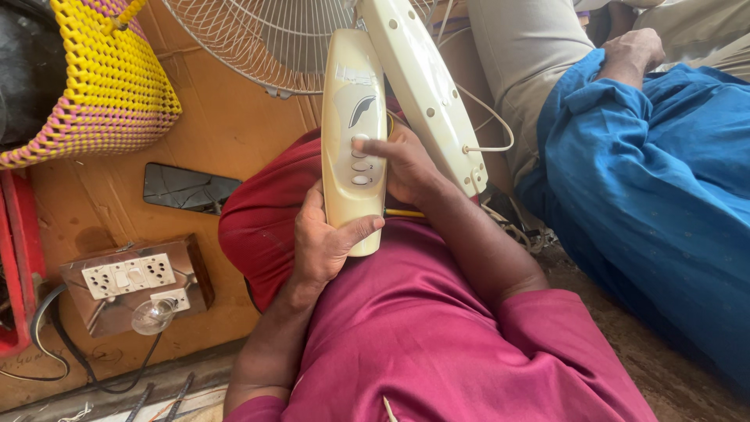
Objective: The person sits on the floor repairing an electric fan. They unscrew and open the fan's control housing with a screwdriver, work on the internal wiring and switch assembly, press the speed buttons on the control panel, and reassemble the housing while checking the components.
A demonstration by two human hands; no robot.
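Close in: left hand (322,242) wraps the lower end of a cream fan control panel (353,133), thumb across its bottom front, fingers behind. Grip closed firm on the panel. The panel stands nearly upright over the lap, its top end reaching toward the fan guard.

Right hand (402,164) comes in from the panel's right edge; a fingertip presses on the column of oval buttons (361,166) mid-panel. Rest of that hand curls loosely behind the right edge; cannot tell whether it clamps anything.

Edges: panel's left edge is free, bare cardboard floor (226,125) beyond it. Right edge is crowded — a long cream fan stand casing (426,86) slants just beside it, touching or nearly so near the top. Thin white cord (492,117) loops off that casing to the right of the grip.

Above the grip: wire fan guard (250,43), close to the panel's top.

Below the grip: maroon cloth over the person's knees, tight under the left wrist.

Well left of the grip: yellow woven basket (109,78), a dark glass shard-like plate (183,189), and a switch board (133,277) with sockets and a clear bulb (153,316), black cable trailing off.

Right of the grip: another person in blue cloth (648,187), their hand (631,53) resting on it, well apart.
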